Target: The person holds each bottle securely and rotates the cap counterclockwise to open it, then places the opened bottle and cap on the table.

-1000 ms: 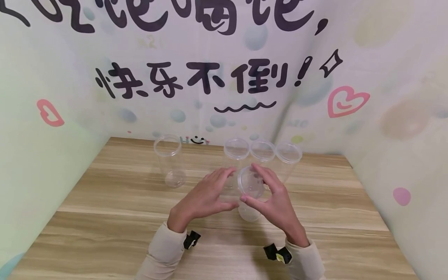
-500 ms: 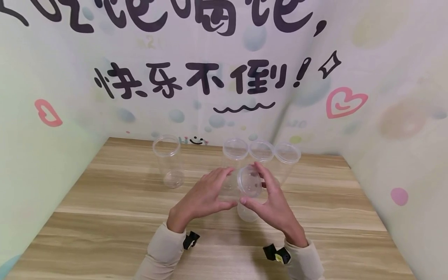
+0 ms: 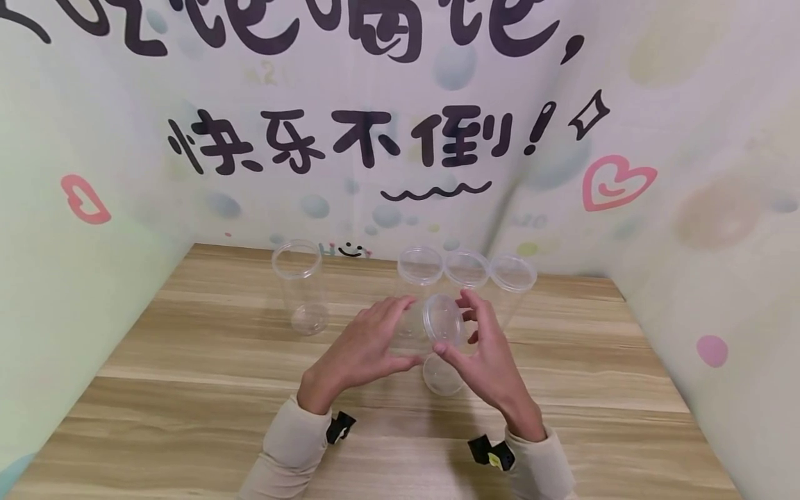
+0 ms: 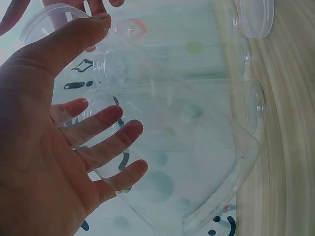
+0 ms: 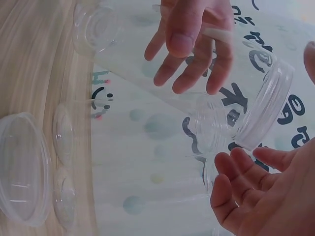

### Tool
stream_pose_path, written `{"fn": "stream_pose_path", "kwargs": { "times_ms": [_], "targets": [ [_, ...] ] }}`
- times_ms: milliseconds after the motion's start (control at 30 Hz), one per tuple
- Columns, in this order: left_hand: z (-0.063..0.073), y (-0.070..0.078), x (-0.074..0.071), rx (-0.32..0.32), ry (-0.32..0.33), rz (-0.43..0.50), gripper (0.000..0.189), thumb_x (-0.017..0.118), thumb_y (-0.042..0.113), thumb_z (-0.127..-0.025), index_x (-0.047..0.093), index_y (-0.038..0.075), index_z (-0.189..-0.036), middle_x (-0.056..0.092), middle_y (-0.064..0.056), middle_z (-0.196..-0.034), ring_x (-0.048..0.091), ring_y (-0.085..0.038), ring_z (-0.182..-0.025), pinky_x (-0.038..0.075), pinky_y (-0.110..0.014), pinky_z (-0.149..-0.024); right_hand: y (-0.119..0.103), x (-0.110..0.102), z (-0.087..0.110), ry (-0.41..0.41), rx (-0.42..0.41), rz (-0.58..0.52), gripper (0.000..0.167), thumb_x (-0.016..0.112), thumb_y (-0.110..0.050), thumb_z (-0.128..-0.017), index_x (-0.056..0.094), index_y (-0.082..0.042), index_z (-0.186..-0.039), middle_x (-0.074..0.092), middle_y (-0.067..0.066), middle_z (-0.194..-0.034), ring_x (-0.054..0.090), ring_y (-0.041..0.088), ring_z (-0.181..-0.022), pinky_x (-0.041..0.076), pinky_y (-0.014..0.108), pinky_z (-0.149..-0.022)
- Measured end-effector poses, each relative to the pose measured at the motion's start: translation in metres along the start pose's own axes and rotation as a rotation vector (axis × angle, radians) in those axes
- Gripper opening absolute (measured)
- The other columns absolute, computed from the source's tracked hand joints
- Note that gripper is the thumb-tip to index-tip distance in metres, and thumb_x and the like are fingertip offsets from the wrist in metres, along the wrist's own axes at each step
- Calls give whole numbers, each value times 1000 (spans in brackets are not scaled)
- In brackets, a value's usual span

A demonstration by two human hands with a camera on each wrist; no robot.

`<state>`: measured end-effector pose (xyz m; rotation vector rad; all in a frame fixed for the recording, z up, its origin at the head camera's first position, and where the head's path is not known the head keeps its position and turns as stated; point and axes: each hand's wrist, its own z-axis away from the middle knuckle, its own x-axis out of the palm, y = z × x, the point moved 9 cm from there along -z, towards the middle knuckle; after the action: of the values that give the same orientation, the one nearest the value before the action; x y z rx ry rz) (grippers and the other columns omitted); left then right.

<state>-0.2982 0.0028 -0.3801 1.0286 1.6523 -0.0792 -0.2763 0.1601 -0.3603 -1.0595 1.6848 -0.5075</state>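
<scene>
A clear plastic jar (image 3: 409, 330) is held tilted above the table, its mouth end towards the right. My left hand (image 3: 369, 347) grips its body from the left, thumb on the near side and fingers on the far side. At the mouth end sits a clear round lid (image 3: 442, 321), also seen in the right wrist view as a thick ribbed rim (image 5: 268, 105). My right hand (image 3: 490, 361) holds this lid by its edge between thumb and fingers. Below the hands a second clear lid (image 5: 24, 169) lies on the table. Whether the held lid is fully seated cannot be told.
Three clear jars stand upright in a row behind the hands: a left one (image 3: 421, 267), a middle one (image 3: 467, 269) and a right one (image 3: 513, 273). Another upright jar (image 3: 300, 288) stands apart at left. A printed cloth wall (image 3: 300, 208) borders the wooden table (image 3: 219, 417).
The lid's face has turned and shifted slightly left in the right hand's fingers. The right thumb and fingers have changed position on its edge. My left hand stays nearly still with the jar.
</scene>
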Motion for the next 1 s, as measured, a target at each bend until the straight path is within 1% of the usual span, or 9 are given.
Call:
{"fn": "stream_pose_path", "kwargs": {
  "times_ms": [133, 200, 300, 400, 533, 633, 800, 900, 1000],
  "targets": [
    [0, -1, -1, -12, 5, -5, 84, 82, 43, -78, 43, 9, -144, 56, -7, -136, 53, -23, -126, 47, -48, -100, 1, -1, 1, 17, -3, 35, 82, 71, -50, -87, 37, -7, -147, 52, 15, -130, 53, 25, -104, 42, 34, -74],
    [0, -1, 0, -13, 2, -10, 84, 82, 42, -78, 43, 9, -144, 56, -7, -136, 53, -22, -126, 47, -48, -99, 1, -1, 1, 21, -1, 51, 81, 70, -53, -87, 39, -8, -146, 53, 14, -128, 55, 25, -101, 43, 35, -75],
    [0, 0, 1, -2, 0, -22, 83, 81, 42, -78, 42, 10, -144, 55, -7, -137, 52, -22, -126, 47, -47, -100, 0, 1, 2, 21, 8, 84, 77, 74, -45, -85, 41, -7, -144, 54, 13, -128, 57, 27, -99, 47, 40, -78],
    [0, 1, 3, 12, 0, -40, 84, 81, 43, -79, 42, 10, -145, 54, -7, -139, 51, -22, -129, 46, -48, -101, 0, 2, 1, 30, 24, 124, 73, 78, -37, -83, 45, -6, -140, 54, 12, -128, 58, 27, -99, 49, 42, -81],
    [0, 3, 4, 19, -3, -54, 84, 81, 44, -79, 41, 9, -146, 53, -7, -141, 50, -23, -130, 46, -49, -102, 1, 3, 1, 53, 40, 156, 70, 81, -36, -80, 49, -8, -136, 56, 11, -126, 57, 25, -100, 50, 42, -79],
    [0, 4, 4, 18, -10, -62, 84, 81, 44, -79, 41, 9, -146, 53, -7, -140, 50, -22, -130, 46, -49, -102, 0, 2, 0, 60, 30, 159, 68, 81, -36, -80, 51, -8, -134, 57, 9, -124, 58, 24, -98, 50, 41, -78],
    [0, 4, 3, 18, -17, -65, 85, 81, 44, -79, 41, 9, -146, 54, -7, -140, 50, -22, -130, 45, -48, -103, -2, 3, 0, 46, 1, 145, 66, 82, -34, -80, 53, -11, -134, 58, 8, -124, 58, 21, -98, 50, 35, -73],
    [0, 4, 3, 20, -16, -66, 85, 81, 44, -79, 41, 10, -146, 54, -6, -139, 51, -22, -129, 46, -48, -103, -4, 3, -1, 33, -16, 145, 66, 81, -34, -81, 53, -10, -135, 58, 9, -125, 58, 21, -101, 50, 33, -69],
    [0, 3, 3, 24, -14, -67, 86, 82, 44, -78, 41, 10, -145, 55, -6, -137, 51, -22, -128, 46, -47, -102, -6, 2, 0, 27, -29, 153, 68, 80, -33, -81, 52, -9, -137, 59, 10, -126, 58, 21, -101, 51, 34, -69]
  ]
}}
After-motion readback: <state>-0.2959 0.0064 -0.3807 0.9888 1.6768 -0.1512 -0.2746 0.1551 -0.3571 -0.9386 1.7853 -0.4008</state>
